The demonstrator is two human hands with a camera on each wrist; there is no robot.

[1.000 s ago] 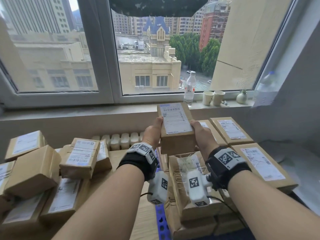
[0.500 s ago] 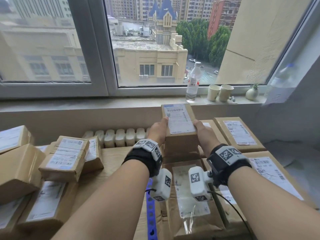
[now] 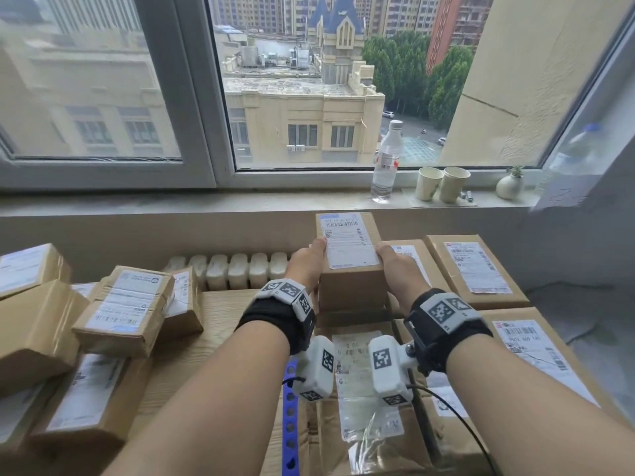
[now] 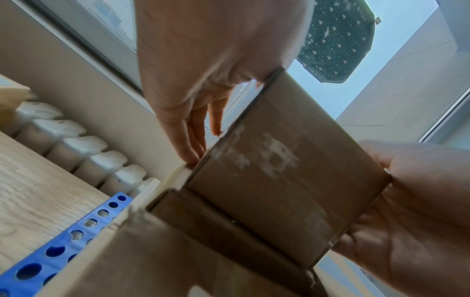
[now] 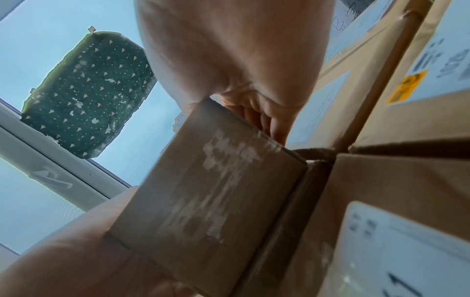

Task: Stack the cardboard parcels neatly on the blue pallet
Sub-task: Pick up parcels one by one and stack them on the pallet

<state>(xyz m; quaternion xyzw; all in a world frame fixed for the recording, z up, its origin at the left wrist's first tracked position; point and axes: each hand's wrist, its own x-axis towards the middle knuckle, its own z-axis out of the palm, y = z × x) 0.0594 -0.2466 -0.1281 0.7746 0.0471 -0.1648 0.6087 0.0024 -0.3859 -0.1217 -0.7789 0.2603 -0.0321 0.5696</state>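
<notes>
A small cardboard parcel [image 3: 348,255] with a white label on top is clamped between my two hands at the back of the stack. My left hand [image 3: 307,266] grips its left side, thumb on the top edge. My right hand [image 3: 398,266] grips the right side the same way. In the left wrist view the fingers [image 4: 198,144] run straight down the parcel [image 4: 284,180]. The parcel's lower edge is close on another parcel [image 4: 203,227]. Stacked parcels [image 3: 470,266] hide most of the blue pallet [image 3: 290,417]. The right wrist view shows the parcel [image 5: 208,191] from below.
Several loose parcels [image 3: 123,310] lie piled on the wooden table [image 3: 220,324] at the left. A white radiator [image 3: 226,273] runs behind it under the sill. A water bottle [image 3: 386,163], two paper cups [image 3: 441,183] and a small vase [image 3: 510,185] stand on the sill.
Both hands have carried the parcel down and away from me, from above the stack to low at its back. The view has shifted right and closer.
</notes>
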